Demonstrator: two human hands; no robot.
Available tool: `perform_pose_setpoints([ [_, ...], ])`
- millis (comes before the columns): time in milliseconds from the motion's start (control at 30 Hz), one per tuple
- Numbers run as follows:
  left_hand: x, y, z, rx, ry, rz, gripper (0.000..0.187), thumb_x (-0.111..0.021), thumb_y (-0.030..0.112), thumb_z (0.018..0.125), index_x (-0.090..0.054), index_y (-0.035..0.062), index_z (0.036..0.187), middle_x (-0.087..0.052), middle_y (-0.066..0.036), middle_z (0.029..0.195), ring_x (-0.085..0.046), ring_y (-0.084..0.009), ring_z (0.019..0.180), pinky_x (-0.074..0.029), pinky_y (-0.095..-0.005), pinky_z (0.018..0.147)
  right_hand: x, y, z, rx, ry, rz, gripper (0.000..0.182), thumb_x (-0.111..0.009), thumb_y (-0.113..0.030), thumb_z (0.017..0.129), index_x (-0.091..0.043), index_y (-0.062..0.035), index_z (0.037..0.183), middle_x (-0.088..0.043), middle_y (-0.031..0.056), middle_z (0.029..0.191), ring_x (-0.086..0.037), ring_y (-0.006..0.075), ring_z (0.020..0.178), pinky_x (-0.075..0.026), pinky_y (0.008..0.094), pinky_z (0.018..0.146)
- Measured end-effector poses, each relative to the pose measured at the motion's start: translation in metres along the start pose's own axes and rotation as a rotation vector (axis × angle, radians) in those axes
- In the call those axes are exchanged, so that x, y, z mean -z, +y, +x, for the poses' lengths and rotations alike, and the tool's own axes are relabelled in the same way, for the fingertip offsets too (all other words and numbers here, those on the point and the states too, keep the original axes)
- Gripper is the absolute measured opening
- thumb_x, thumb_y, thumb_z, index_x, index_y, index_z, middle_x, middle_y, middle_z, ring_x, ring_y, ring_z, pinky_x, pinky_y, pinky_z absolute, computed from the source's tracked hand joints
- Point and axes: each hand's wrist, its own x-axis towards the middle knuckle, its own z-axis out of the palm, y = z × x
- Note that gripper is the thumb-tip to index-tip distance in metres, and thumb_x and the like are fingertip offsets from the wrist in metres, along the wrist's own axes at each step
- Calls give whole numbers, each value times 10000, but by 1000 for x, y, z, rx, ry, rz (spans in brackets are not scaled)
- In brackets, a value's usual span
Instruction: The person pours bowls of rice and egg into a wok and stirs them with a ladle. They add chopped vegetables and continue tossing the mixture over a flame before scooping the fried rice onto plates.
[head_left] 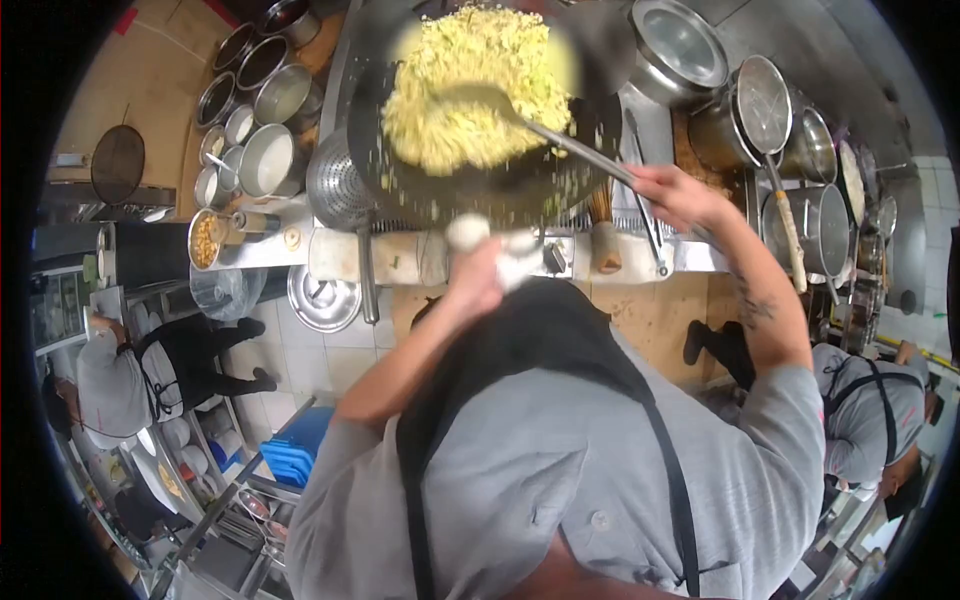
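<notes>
My right hand [685, 197] is closed around the long handle of a metal ladle [570, 143]. The ladle's bowl lies against a big heap of yellow fried rice [455, 130], its grains blurred and scattered by motion. The heap fills much of a large dark wok [400, 185], and loose grains show along the wok's near side. At the wok's near rim my left hand [477, 280] is closed on a bunched white cloth [515, 262]. Whatever part of the wok the cloth wraps is hidden.
A perforated skimmer [338, 182] rests left of the wok, near several metal pots [270, 160]. A brush [605, 235] and tongs [650, 225] lie right. A mesh strainer [765, 108] sits over pots further right. Co-workers stand at left [150, 375] and right [870, 410].
</notes>
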Motion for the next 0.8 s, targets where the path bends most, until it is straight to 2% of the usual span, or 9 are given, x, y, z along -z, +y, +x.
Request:
perform_pose_setpoints([
  [67,-31,12,-23,-254,-70,71,321,-465,-68,863,-499,19,1170,-592,-208,1084,-634,-348,1032,-584,-461,828,26,-24,-30,-212,22,-63,529,-581,-338,945,-437,-175,1427,-440,-38,531,-372,76,379,-354,251,343],
  [133,-17,21,44,-13,86,103,155,-486,61,898,-546,-19,1017,-631,-181,900,-679,-314,821,-589,-475,669,19,-41,-14,-108,205,-180,467,-538,-304,971,-474,-132,1401,-510,-7,576,-428,74,432,-377,252,388],
  [267,-18,26,70,-72,68,44,168,-497,78,900,-541,-49,1002,-660,-200,927,-689,-321,744,-591,-479,680,7,-12,16,502,325,-633,444,-511,-226,984,-443,-74,1396,-614,102,789,-531,124,714,-481,299,730],
  [300,-33,20,7,-65,115,39,226,-492,29,884,-520,-48,1095,-643,-213,1049,-684,-328,878,-590,-477,754,0,-60,-31,159,178,-573,434,-536,-199,969,-470,-79,1381,-666,156,930,-562,152,805,-471,335,833],
  [400,-51,19,-31,-307,-50,66,396,-483,-23,856,-428,-52,1247,-563,-210,1216,-627,-351,1050,-587,-498,766,35,-78,-73,112,19,-578,432,-567,-178,950,-502,-78,1365,-675,119,907,-586,135,866,-462,302,884],
  [467,-66,48,-1,-53,142,115,334,-475,-14,872,-450,-58,1201,-615,-170,1009,-672,-349,851,-591,-486,693,21,-92,-56,188,146,-594,421,-567,-182,947,-516,-115,1360,-702,161,928,-639,156,848,-481,292,850],
  [600,-28,40,79,-71,88,171,269,-454,6,888,-457,-67,1148,-618,-219,1040,-679,-344,827,-599,-473,694,-64,-53,33,-79,594,-834,503,-552,-178,936,-427,-245,1419,-643,269,850,-682,368,756,-538,431,694],
  [667,-12,20,54,-121,-8,57,287,-461,9,886,-468,-69,1162,-625,-238,1063,-682,-335,875,-605,-450,757,-77,-4,40,225,634,-704,533,-545,-181,935,-388,-267,1437,-619,290,825,-632,442,794,-507,489,685],
  [800,-28,25,-5,-138,-59,43,270,-472,-2,877,-473,-76,1136,-637,-237,1036,-681,-354,887,-605,-451,772,-36,-74,-61,141,371,-742,461,-624,-88,888,-549,-188,1332,-660,234,1054,-678,301,971,-494,365,881],
])
